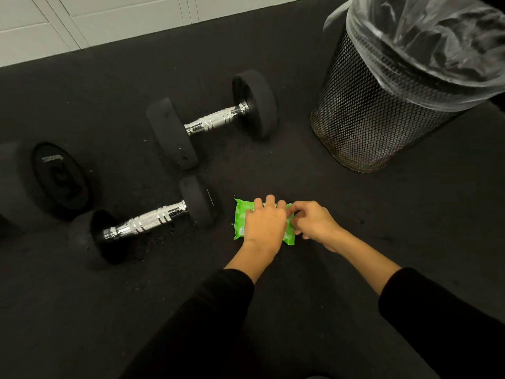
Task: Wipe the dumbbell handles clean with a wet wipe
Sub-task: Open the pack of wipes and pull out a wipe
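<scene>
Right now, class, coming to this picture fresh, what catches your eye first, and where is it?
The bright green wipe pack stands out on the dark floor, front centre, the left hand pressing on it and the right hand pinching its right side. Two chrome-handled dumbbells lie to its left, the near dumbbell and the far dumbbell. A mesh bin with a clear liner stands back right.

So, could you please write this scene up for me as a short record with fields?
stage: opening the pack; no wipe in view
pack: green, lying flat, right of the near dumbbell
left hand: presses the pack down
right hand: pinches the pack's top, near its right end
near dumbbell: lying down, chrome handle bare
far dumbbell: lying behind it, apart
bin: mesh, plastic liner, upper right
</scene>
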{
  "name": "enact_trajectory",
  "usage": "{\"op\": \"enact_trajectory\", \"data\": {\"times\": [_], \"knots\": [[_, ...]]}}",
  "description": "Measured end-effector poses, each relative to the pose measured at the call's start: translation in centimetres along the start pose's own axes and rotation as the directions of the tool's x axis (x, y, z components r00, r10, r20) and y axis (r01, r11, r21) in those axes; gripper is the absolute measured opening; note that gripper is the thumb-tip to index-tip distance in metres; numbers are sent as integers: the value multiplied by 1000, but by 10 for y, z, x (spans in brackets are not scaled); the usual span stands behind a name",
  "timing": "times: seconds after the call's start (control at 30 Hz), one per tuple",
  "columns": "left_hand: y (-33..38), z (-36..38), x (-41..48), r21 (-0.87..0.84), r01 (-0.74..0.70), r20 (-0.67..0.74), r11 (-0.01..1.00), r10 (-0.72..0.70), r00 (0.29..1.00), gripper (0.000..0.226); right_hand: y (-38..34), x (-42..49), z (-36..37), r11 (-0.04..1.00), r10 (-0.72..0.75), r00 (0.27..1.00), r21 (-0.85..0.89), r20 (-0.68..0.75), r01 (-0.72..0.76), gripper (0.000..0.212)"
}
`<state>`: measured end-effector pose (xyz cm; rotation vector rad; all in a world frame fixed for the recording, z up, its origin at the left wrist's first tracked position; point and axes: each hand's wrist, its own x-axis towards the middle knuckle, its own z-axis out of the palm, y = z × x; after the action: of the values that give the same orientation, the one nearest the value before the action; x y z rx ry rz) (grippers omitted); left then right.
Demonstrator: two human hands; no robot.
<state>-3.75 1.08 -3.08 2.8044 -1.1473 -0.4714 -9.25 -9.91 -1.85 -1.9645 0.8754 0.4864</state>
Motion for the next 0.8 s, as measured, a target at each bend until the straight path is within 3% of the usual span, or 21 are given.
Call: {"op": "enact_trajectory", "data": {"times": [0.07,0.17,0.23,0.3,0.5,0.8], "knots": [[0,-1,-2,-14,31,10,999,-31,999,33,-1,2,0,1000,-12,1000,2,-18,12,28],[-7,-1,-6,-119,220,33,968,-218,975,31,-2,3,2,1000,-23,999,-8,-34,22,25],[-13,-2,-8,-281,383,137,880,-358,924,31,-2,4,3,1000,-25,999,-6,-38,25,20],[-18,-3,-10,-384,448,200,807,-401,894,30,-1,4,5,1000,-26,999,-4,-39,26,16],[-31,-5,-12,-434,431,188,791,-389,902,31,0,4,9,999,-29,1000,-29,6,29,20],[-55,-4,-12,-575,379,183,725,-337,924,28,1,12,4,988,-55,997,-147,-51,47,18]]}}
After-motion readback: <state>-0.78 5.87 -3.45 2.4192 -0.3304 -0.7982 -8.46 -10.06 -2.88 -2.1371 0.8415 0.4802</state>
